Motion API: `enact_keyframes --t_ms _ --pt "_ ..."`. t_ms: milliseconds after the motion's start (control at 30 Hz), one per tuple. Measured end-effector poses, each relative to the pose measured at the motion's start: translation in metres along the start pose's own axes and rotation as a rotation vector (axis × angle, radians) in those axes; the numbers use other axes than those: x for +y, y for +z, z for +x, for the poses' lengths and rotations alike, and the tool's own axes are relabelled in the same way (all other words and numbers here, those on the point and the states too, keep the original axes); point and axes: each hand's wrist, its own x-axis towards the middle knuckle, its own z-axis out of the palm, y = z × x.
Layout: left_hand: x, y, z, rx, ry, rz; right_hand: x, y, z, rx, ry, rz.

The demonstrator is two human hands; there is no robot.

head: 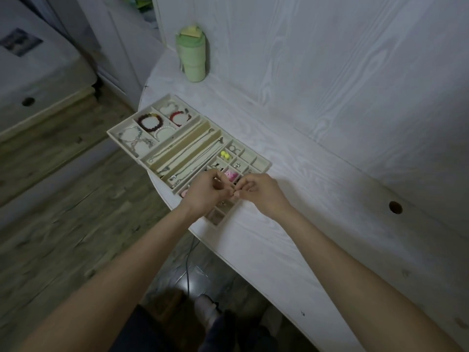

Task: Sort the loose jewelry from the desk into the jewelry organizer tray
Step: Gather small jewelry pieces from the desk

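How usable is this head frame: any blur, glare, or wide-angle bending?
Head view: dim, bluish light; the wooden floor at left is smeared by motion blur; a glare spot shines on the dark floor tile; the desk edge curves from wide-angle distortion; whatever the left hand and right hand pinch is too small to identify.

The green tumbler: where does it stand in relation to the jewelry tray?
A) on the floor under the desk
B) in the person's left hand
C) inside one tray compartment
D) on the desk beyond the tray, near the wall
D: the green tumbler stands upright on the desk, apart from the tray, close to the wall.
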Motion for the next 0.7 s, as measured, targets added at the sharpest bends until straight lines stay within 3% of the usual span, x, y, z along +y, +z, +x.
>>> enact_keyframes --t_ms 233,333,700 --pt "-0.01 -0.002 0.013 -0.03 -0.107 -0.113 -0.005 0.006 0.018 -0.011 -0.185 -0.402" --pt "-0.008 -0.002 0.015 -0.024 -0.184 -0.32 -0.003 0.008 0.023 -0.003 -0.201 -0.474" --pt "-0.015 0.003 0.02 -0.009 -0.198 -0.434 0.003 0.005 0.028 0.043 0.005 -0.135"
